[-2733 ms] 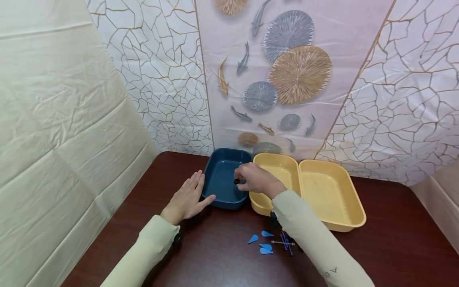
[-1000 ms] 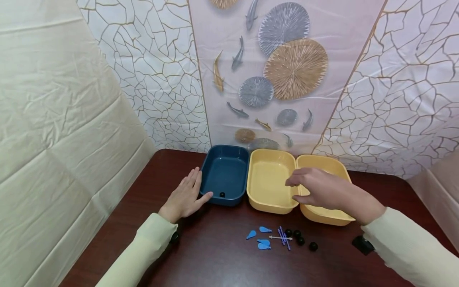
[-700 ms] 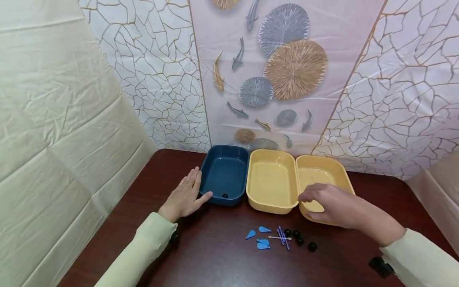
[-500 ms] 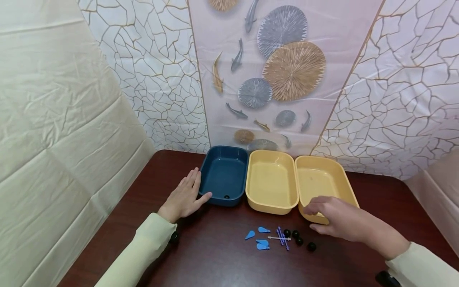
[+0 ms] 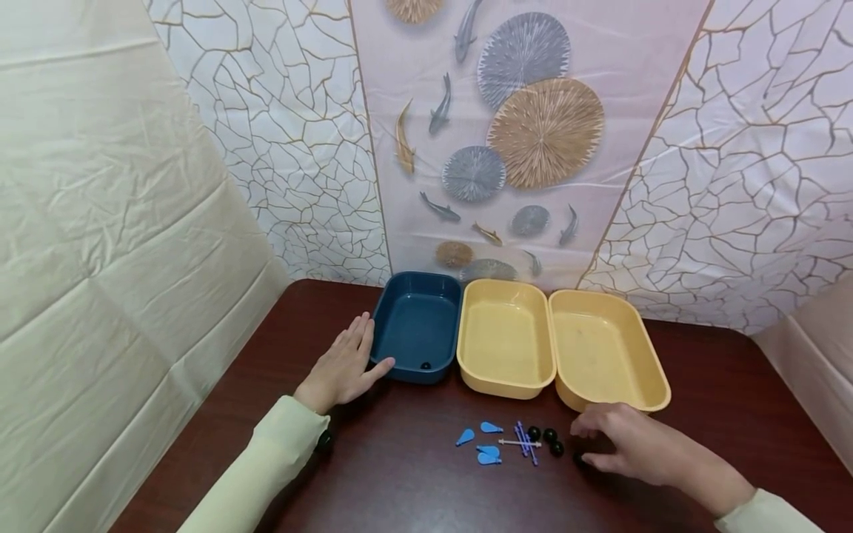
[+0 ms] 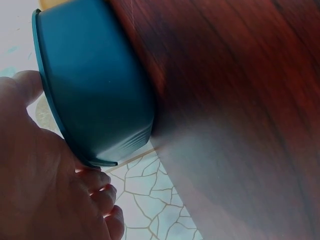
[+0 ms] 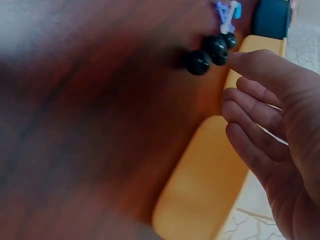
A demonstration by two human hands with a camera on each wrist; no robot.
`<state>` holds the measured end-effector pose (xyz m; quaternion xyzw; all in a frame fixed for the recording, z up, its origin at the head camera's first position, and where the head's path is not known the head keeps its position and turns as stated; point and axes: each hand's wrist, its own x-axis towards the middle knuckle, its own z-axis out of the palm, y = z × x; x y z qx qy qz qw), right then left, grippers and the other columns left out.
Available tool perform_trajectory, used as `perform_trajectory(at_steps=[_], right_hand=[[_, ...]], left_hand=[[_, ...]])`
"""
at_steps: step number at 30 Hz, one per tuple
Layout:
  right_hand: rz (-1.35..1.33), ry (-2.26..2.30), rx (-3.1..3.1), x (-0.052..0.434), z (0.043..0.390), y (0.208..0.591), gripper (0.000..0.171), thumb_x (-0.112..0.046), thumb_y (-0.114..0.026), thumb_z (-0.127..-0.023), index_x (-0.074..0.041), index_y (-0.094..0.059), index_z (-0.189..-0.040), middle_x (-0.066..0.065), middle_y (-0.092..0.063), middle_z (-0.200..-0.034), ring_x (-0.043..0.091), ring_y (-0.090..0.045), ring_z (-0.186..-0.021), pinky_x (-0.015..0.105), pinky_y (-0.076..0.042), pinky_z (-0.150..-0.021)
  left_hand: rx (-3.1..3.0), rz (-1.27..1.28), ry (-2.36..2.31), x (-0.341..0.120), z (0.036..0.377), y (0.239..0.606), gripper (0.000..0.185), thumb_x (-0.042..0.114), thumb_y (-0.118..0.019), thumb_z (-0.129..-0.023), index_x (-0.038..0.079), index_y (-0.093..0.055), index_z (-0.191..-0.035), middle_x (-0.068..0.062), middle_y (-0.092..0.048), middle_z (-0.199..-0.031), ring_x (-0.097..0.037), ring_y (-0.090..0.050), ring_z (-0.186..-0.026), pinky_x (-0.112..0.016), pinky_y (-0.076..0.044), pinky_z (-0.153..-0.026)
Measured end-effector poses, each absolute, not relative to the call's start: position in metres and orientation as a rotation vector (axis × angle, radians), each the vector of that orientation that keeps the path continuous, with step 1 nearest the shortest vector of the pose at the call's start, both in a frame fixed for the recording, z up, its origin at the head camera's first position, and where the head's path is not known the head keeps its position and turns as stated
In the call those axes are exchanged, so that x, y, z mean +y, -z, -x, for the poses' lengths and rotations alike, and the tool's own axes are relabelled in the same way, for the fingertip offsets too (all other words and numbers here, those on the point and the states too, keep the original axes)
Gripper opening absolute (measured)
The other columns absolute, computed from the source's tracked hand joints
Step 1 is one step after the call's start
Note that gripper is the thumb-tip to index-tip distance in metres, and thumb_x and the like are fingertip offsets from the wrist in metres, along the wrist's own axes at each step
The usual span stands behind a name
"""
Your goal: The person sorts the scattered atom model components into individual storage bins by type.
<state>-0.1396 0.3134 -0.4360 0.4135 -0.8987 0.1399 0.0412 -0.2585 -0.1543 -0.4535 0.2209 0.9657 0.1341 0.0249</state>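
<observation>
Left hand (image 5: 343, 366) lies flat on the dark wooden table (image 5: 400, 488), fingers straight, thumb and finger edge against the near-left wall of the blue tray (image 5: 416, 326); the left wrist view confirms contact with the tray's outer wall. One black ball (image 5: 425, 365) sits inside the blue tray at its near edge. Two yellow trays stand to its right, the middle yellow tray (image 5: 504, 340) touching the blue one and the right yellow tray (image 5: 609, 348) beside that; nothing visible in either. Right hand (image 5: 626, 444) hovers low over the table just in front of the right yellow tray, fingers loosely curled, holding nothing; thumb and forefinger point at the cluster of loose black balls (image 5: 546, 437). The right wrist view shows these balls (image 7: 210, 52) just beyond the fingertips (image 7: 240, 57), apart from them; whether one ball is hidden under the hand in the head view cannot be told. Left of the balls lie thin purple sticks (image 5: 523, 440) and small blue teardrop pieces (image 5: 483, 444). Judgement: step in hand is the reach for another ball. Next move calls for closing thumb and forefinger on the nearest ball without rolling its neighbours.
</observation>
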Motion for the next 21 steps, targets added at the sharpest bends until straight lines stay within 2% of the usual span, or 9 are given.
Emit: perform_trajectory(at_steps=[6, 13, 21], right_hand=[[-1.231, -0.469, -2.765, 0.315, 0.135, 0.453, 0.023, -0.017, -0.089, -0.081, -0.014, -0.077, -0.101, -0.008, -0.073, -0.097, 0.001, -0.065, -0.089, 0.026, -0.058, -0.07], [-1.24, -0.516, -2.708, 0.315, 0.136, 0.467, 0.024, -0.011, -0.089, -0.079, -0.017, -0.074, -0.096, -0.012, -0.068, -0.092, -0.003, -0.059, -0.084, 0.018, -0.051, -0.065], [-1.237, -0.494, -2.671, 0.309, 0.14, 0.463, 0.028, -0.01, -0.09, -0.076, -0.021, -0.07, -0.093, -0.014, -0.065, -0.088, -0.007, -0.055, -0.08, 0.013, -0.047, -0.063]], left_hand=[[2.993, -0.705, -0.408, -0.155, 0.259, 0.455, 0.093, 0.059, -0.044, -0.108, -0.006, -0.012, -0.166, -0.023, -0.008, -0.177, -0.041, -0.01, -0.166, -0.056, -0.017, -0.134], [2.996, -0.704, -0.409, -0.156, 0.259, 0.455, 0.093, 0.059, -0.044, -0.108, -0.006, -0.012, -0.166, -0.023, -0.008, -0.177, -0.041, -0.011, -0.166, -0.056, -0.017, -0.134], [2.993, -0.702, -0.4, -0.155, 0.259, 0.453, 0.093, 0.058, -0.044, -0.108, -0.006, -0.013, -0.166, -0.023, -0.009, -0.177, -0.042, -0.011, -0.165, -0.057, -0.018, -0.134]])
